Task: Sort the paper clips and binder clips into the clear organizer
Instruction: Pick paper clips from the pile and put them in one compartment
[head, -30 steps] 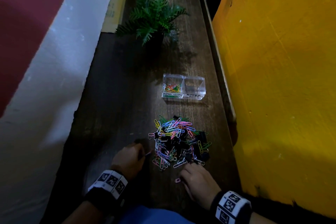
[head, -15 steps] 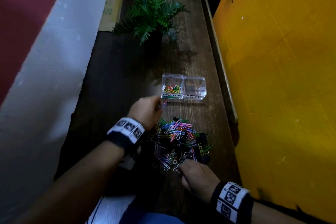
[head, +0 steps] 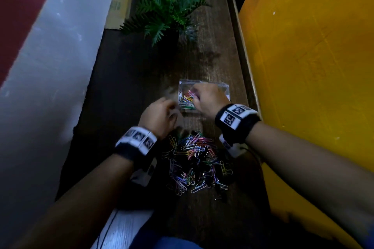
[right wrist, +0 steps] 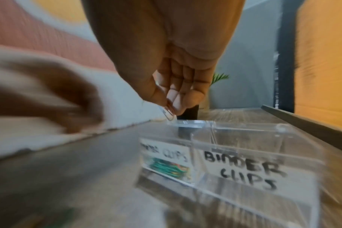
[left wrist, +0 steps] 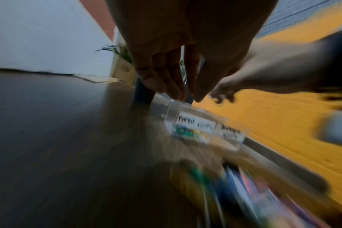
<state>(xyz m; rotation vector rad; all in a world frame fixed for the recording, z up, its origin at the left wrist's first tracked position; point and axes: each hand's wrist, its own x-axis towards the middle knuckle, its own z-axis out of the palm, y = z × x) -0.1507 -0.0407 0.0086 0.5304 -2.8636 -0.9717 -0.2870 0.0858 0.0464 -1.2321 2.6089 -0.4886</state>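
Observation:
The clear organizer (head: 183,84) (right wrist: 244,154) stands on the dark wooden table, beyond a mixed pile of coloured paper clips and black binder clips (head: 196,161). Its left compartment, labelled paper clips (right wrist: 170,168), holds several coloured clips. The compartment labelled binder clips (right wrist: 242,171) shows nothing inside. My right hand (head: 194,95) (right wrist: 172,106) hovers over the left compartment and pinches a paper clip (right wrist: 169,115) between thumb and fingers. My left hand (head: 168,109) (left wrist: 188,97) is blurred, just left of the organizer, with relaxed fingers and nothing in them.
A potted fern (head: 166,10) stands further back on the table. A yellow wall (head: 303,87) with a raised ledge (head: 236,32) runs close along the right. A pale wall (head: 50,87) borders the left, with cardboard (head: 119,2) leaning at the back.
My left hand carried a clip from the pile to the organizer and now draws back without it. My right hand rose from the pile's near edge to the organizer with a paper clip.

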